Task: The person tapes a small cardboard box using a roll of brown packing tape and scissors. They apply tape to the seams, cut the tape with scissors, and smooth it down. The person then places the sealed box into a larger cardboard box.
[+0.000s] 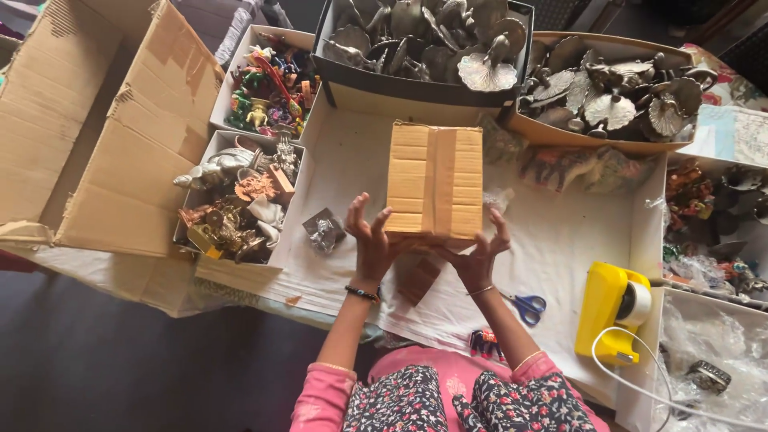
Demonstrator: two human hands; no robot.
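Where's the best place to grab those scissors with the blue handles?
Probably by the blue handle loops of the scissors, coming from the right, on the side of the yellow tape dispenser. The loops lie flat on the white sheet and stick out clear, while the blade end runs under the right hand, which holds the cardboard box together with the left hand.

Both hands hold a small taped tan carton (434, 180); large open carton (104, 120) lies left.
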